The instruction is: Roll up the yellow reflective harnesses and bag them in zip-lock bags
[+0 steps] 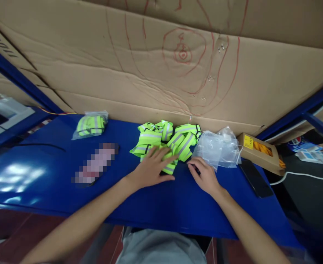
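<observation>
A heap of neon-yellow reflective vests [165, 141] with grey stripes lies at the back of the blue table [54, 176]. My left hand [153, 167] lies flat on the front of the heap, fingers stretched out. My right hand [204, 174] rests on the table just right of the heap, its fingertips near the edge of a pile of clear plastic bags [217, 148]. The fingers are bent and pinched low; whether they hold anything is hidden.
A bagged folded vest [91, 124] lies at the back left. A black phone [254, 178] and an open cardboard box [260, 152] with yellow contents sit on the right, with a white cable [301, 175]. A cardboard wall [161, 66] stands behind.
</observation>
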`<state>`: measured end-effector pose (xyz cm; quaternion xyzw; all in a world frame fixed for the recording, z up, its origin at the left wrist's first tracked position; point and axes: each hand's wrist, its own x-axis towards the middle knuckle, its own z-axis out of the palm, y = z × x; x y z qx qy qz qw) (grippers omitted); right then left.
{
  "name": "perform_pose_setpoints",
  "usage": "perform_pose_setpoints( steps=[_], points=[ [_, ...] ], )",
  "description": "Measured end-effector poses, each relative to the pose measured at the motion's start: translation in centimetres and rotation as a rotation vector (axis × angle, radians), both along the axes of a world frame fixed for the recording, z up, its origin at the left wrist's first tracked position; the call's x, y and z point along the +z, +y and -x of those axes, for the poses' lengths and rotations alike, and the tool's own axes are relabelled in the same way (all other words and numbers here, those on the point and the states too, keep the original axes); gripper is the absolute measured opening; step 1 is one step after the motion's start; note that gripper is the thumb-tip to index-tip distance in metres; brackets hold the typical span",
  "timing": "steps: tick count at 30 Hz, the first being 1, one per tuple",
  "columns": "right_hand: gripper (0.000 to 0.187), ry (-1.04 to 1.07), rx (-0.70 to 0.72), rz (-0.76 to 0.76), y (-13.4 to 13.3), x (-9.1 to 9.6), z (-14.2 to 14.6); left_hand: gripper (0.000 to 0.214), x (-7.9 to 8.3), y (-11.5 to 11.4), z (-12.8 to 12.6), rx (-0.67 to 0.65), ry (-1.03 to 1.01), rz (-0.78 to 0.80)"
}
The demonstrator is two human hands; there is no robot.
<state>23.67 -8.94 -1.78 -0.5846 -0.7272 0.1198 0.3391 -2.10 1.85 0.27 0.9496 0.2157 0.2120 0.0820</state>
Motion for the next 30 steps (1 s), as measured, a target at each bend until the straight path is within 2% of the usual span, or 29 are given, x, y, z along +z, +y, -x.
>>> perform_pose_setpoints(
  steps=[3, 6, 9, 11, 13, 16, 21, 23, 26, 28, 30],
  points=[
    [0.026, -0.002, -0.043, -0.068, 0.2, -0.3, 0.1, 0.072, -1.6, -1.0, -0.4, -0.106, 0.073, 0.005],
    [0.028, -0.025, -0.027, -0.085, 0.2, -0.5, 0.2, 0.081, -1.6, -1.4, -0.1, -0.232, 0.026, 0.054],
    [0.027, -0.023, 0.01, -0.057, 0.0, -0.3, 0.4, 0.083, -1.2, -1.6, 0.4, -0.342, -0.143, 0.156],
    [0.026, -0.006, 0.012, -0.047, -0.2, 0.0, 0.5, 0.065, -1.1, -1.5, 0.7, -0.332, -0.274, 0.16],
    [0.026, 0.004, 0.007, -0.063, -0.3, 0.2, 0.6, 0.048, -1.0, -1.2, 0.9, -0.238, -0.356, 0.134],
    [0.028, -0.03, 0.022, -0.113, -0.3, 0.1, 0.6, 0.048, -0.7, -0.6, 1.0, -0.153, -0.342, 0.141],
    [0.039, -0.199, 0.04, -0.151, -0.1, -0.4, 0.6, 0.048, -0.3, -1.3, 0.1, -0.345, -0.136, 0.157],
    [0.042, -0.24, 0.033, -0.119, 0.0, -0.4, 0.5, 0.039, -0.1, -2.1, -0.3, -0.422, -0.097, 0.252],
    [0.042, -0.284, 0.074, -0.067, 0.1, -0.2, 0.4, 0.028, 0.1, -3.1, -0.4, -0.484, -0.124, 0.482],
    [0.042, -0.309, 0.113, -0.039, 0.2, -0.1, 0.4, 0.032, 0.2, -3.3, -0.2, -0.433, -0.179, 0.636],
    [0.043, -0.33, 0.128, -0.018, 0.1, 0.0, 0.6, 0.039, 0.4, -3.1, -0.1, -0.303, -0.184, 0.733]
  ],
)
